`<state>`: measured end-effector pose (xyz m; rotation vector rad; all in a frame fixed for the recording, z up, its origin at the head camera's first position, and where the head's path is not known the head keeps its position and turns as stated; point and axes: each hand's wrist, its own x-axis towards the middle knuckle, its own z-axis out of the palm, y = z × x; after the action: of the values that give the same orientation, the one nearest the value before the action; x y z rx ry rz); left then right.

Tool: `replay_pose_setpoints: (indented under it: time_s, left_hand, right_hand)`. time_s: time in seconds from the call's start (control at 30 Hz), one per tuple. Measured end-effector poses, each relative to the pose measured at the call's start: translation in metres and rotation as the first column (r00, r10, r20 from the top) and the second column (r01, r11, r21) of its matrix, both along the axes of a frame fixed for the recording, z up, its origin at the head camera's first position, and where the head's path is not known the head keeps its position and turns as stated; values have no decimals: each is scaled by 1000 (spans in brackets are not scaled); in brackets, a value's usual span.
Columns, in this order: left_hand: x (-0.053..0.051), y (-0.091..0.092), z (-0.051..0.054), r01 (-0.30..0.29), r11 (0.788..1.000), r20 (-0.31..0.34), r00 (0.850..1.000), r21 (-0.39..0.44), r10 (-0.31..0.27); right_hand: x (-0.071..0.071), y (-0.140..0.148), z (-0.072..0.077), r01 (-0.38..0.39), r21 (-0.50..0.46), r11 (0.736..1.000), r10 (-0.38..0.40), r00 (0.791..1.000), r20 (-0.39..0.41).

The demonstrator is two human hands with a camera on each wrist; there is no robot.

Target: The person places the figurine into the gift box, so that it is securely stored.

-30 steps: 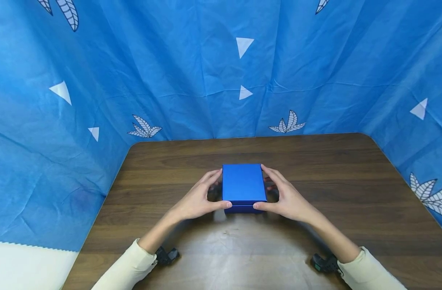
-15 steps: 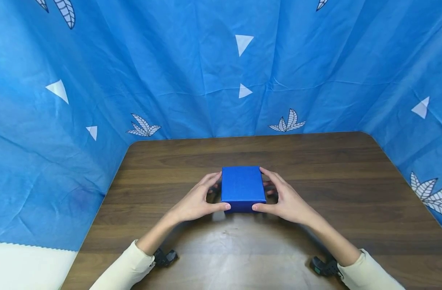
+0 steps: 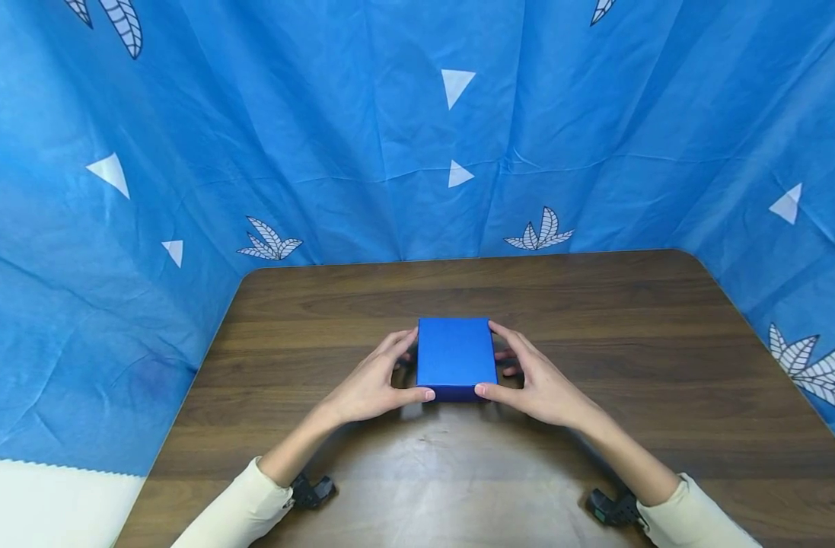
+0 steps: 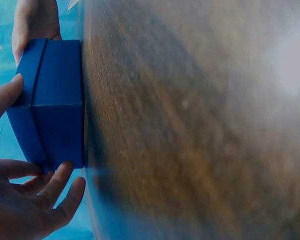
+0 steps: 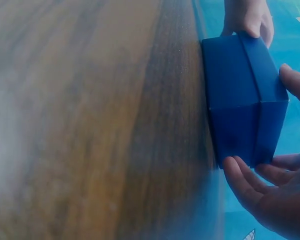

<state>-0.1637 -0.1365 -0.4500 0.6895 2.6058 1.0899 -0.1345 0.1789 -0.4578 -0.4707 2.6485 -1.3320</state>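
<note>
A blue square box sits on the wooden table, its smooth lid (image 3: 456,352) over the base (image 4: 60,75). A seam between lid and base shows in both wrist views. At the left side, my left hand (image 3: 374,384) holds the lid, thumb at the front edge and index finger at the far corner. My right hand (image 3: 546,387) grips it in mirror fashion from the right. In the right wrist view, lower fingers of the right hand (image 5: 275,187) lie by the far side of the base. What the box contains is hidden.
The brown wood-grain table (image 3: 417,487) extends around the box. Blue curtain (image 3: 390,114) with white triangles and leaf prints hangs behind it and along both sides. Dark wrist devices (image 3: 312,491) show below both cream sleeves.
The lid has lowered over the base, so less of the box's front shows. Both hands have come down slightly with it, keeping their hold.
</note>
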Motion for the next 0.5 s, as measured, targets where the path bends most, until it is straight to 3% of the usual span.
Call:
replay_pose_setpoints:
  time_s: [0.33,0.5]
  left_hand:
    - [3,2,-3,-43,998,4,999,-51,43]
    - [1,-1,-5,-23,997,-16,1000,-75,22]
  right_hand:
    - [-3,-1,-1,6,39,999,-7,1000,9]
    - [-3,-1,1,-2,35,999,2,1000,25]
